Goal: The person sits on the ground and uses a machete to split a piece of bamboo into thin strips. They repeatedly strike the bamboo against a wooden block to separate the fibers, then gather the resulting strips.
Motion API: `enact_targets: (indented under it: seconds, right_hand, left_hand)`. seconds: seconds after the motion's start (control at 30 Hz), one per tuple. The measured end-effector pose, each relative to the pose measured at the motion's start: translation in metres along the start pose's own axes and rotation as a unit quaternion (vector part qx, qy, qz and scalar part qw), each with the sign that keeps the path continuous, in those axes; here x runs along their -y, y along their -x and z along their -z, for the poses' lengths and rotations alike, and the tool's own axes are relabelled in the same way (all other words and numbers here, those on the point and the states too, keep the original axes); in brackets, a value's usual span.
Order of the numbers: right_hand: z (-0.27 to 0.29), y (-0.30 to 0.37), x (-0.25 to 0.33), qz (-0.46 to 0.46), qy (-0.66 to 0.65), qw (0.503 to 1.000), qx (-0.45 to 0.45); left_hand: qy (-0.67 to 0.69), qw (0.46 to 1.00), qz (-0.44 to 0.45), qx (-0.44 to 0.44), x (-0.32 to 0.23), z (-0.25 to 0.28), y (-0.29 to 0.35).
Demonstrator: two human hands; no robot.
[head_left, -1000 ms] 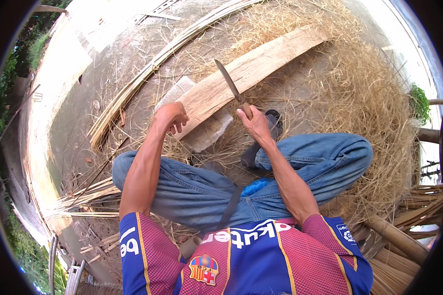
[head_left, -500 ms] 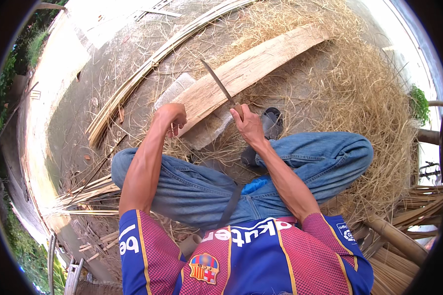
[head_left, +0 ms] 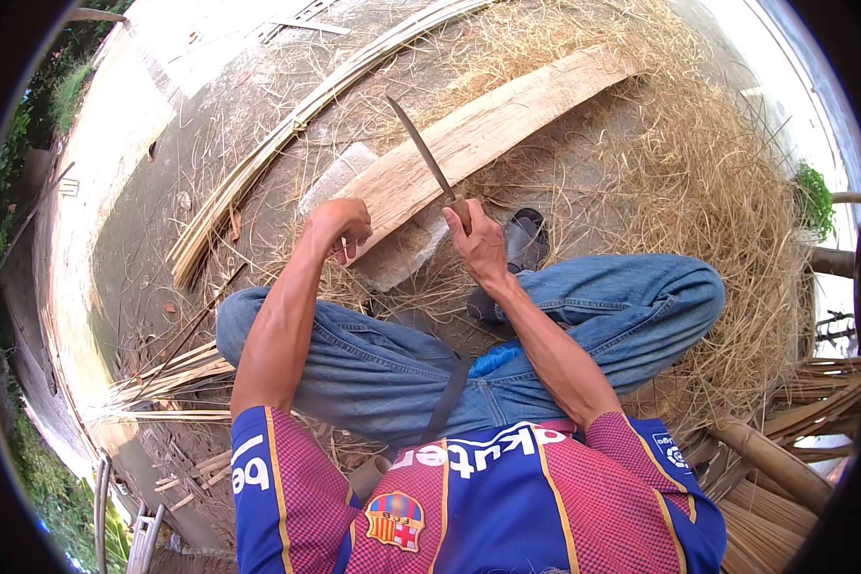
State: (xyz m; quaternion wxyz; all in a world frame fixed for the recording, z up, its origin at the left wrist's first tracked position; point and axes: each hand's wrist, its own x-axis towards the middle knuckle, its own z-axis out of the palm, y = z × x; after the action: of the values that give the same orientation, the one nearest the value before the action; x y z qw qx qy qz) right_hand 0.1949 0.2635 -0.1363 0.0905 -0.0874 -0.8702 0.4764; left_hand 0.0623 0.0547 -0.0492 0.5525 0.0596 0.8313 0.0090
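Note:
My right hand (head_left: 478, 244) is wrapped round the wooden handle of a knife (head_left: 421, 143). Its long dark blade points up and to the left, crossing above a pale wooden plank (head_left: 507, 120). At the near end of that plank is my left hand (head_left: 341, 226), bent at the wrist with its fingers curled downward. What those fingers hold, if anything, is hidden. Under the plank's near end lies a grey stone block (head_left: 407, 253), whose other side (head_left: 340, 177) shows beyond the plank.
Curly pale shavings (head_left: 708, 220) are heaped on the right and behind the plank. A bundle of long thin strips (head_left: 258, 158) runs along the left. More strips (head_left: 177, 378) lie beside my left knee. A bamboo pole (head_left: 770, 464) is at the lower right; my sandalled foot (head_left: 526, 239) rests near my right hand.
My left hand has shifted slightly to the right at the plank's end. The knife and my right hand have moved a little left. The plank looks unmoved.

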Motion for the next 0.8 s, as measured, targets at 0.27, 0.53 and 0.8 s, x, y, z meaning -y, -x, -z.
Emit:
enact_targets:
  seconds: [0.27,0.53,0.8]
  right_hand:
    - [-0.005,0.004,-0.014,-0.066,0.065,0.993,0.077]
    - [0.001,0.001,0.013,0.009,-0.019,1.0,-0.003]
    - [-0.007,-0.001,-0.016,-0.07,0.106,0.986,0.108]
  left_hand:
    - [0.003,1.0,-0.004,-0.003,-0.004,-0.003,0.0]
    - [-0.006,1.0,-0.008,0.001,-0.006,-0.003,-0.002]
    - [-0.03,1.0,0.001,0.003,-0.004,-0.003,-0.007]
